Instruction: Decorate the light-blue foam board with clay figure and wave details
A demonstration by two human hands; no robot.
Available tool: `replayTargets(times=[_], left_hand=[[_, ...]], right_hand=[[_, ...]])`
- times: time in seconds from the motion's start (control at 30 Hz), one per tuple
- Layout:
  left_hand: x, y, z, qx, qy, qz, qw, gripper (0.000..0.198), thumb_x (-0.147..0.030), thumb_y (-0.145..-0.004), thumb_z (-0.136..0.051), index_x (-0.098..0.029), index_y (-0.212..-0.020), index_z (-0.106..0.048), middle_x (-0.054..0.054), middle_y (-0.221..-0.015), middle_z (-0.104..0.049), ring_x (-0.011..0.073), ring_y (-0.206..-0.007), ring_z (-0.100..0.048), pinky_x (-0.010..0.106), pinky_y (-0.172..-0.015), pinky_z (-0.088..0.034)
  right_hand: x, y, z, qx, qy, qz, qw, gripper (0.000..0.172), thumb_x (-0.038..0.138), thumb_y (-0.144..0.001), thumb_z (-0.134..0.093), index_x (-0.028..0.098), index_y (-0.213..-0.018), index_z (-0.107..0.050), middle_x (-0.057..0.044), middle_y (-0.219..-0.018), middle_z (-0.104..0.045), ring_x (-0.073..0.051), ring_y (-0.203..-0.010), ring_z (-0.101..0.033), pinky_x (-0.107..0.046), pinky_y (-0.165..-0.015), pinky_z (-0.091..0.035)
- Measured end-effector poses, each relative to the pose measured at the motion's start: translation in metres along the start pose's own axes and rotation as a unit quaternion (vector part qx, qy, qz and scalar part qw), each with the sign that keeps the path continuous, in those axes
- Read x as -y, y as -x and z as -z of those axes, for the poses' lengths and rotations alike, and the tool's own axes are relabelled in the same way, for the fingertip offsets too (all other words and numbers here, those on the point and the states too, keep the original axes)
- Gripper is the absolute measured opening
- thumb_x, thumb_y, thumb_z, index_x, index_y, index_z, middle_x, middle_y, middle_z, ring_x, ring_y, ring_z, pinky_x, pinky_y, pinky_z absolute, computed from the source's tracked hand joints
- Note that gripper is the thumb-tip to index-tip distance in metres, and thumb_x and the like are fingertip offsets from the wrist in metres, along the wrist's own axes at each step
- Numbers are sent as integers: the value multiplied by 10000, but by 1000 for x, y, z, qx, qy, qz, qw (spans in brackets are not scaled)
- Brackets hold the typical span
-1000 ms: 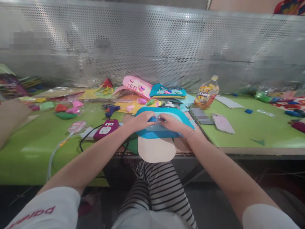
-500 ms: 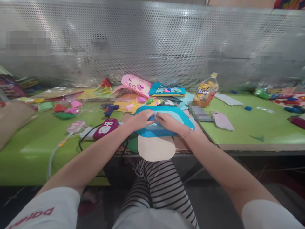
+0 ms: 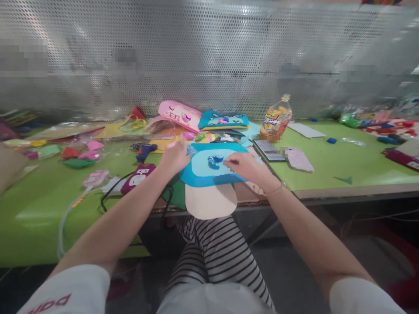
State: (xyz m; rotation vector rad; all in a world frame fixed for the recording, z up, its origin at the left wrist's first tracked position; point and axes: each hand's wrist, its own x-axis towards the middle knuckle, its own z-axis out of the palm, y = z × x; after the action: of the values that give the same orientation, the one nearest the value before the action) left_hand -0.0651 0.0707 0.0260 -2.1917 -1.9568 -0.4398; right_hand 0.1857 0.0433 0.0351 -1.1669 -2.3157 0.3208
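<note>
A blue rounded foam sheet [image 3: 188,176] with a light-blue middle lies in front of me, over a cream rounded flap [image 3: 211,200] that hangs past the table edge. On the light-blue middle sit small blue pieces [image 3: 214,162], a round one and a curved one, like modelling clay. My left hand [image 3: 176,157] is closed at the sheet's left edge, with a crumpled clear plastic bag [image 3: 190,149] showing at its fingers. My right hand [image 3: 244,166] is pinched just right of the blue pieces; what its fingertips hold, if anything, is too small to make out.
Behind the sheet lie a pink decorated case [image 3: 179,114] and a teal decorated case [image 3: 224,120]. A snack bag [image 3: 276,117], a phone [image 3: 270,150] and a pink phone case [image 3: 299,159] are to the right. Left are a glue gun [image 3: 144,150], a maroon device [image 3: 139,179] and cables.
My hands have parted from the middle of the sheet, left hand to the left with the plastic, right hand to the right. Blue pieces now show on the sheet.
</note>
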Motion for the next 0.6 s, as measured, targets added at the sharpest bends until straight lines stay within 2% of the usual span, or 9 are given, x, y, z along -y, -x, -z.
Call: replayTargets(times=[0.07, 0.13, 0.23, 0.4, 0.53, 0.6], left_hand=[[5, 0, -2, 15, -36, 15, 999, 512, -379, -842, -468, -78, -1253, -426, 223, -1184, -557, 351, -1139, -513, 417, -865, -454], [8, 0, -4, 33, -60, 21, 997, 503, -413, -828, -467, -81, -1207, -473, 229, -1155, -569, 367, -1108, -532, 422, -822, -471], [9, 0, -7, 53, -76, 10, 996, 491, -460, -812, -465, -95, -1134, -535, 216, -1121, -590, 361, -1083, -549, 421, -826, -467], [7, -2, -7, 76, -99, -15, 992, 487, -474, -799, -466, -112, -1111, -565, 183, -1077, -626, 334, -1058, -563, 410, -867, -441], [4, -1, -4, 92, -107, -9, 990, 492, -475, -803, -463, -104, -1110, -565, 184, -1080, -627, 329, -1044, -571, 403, -862, -436], [3, 0, -4, 102, -104, -6, 989, 491, -468, -805, -470, -106, -1124, -558, 183, -1083, -623, 327, -1032, -578, 404, -859, -434]], right_hand=[[11, 18, -1, 13, 75, 39, 996, 276, 292, -901, -492, 166, -704, -639, -39, -794, -656, -129, -727, -575, -230, -641, -365], [16, 28, -5, 26, 158, 49, 986, 328, 318, -927, -451, 159, -707, -636, -56, -816, -645, -135, -740, -567, -240, -630, -346], [13, 29, -14, 58, 222, 72, 971, 355, 319, -959, -374, 149, -770, -622, -67, -828, -634, -142, -737, -565, -255, -600, -320], [3, 20, -29, 122, 254, 118, 952, 373, 359, -972, -331, 140, -866, -615, -82, -845, -647, -172, -751, -592, -269, -596, -316], [2, 15, -28, 149, 252, 152, 944, 352, 353, -967, -352, 145, -894, -626, -97, -866, -657, -189, -794, -601, -272, -643, -339], [-2, 10, -26, 158, 217, 156, 951, 350, 346, -963, -362, 143, -852, -625, -95, -849, -657, -182, -783, -590, -269, -657, -345]])
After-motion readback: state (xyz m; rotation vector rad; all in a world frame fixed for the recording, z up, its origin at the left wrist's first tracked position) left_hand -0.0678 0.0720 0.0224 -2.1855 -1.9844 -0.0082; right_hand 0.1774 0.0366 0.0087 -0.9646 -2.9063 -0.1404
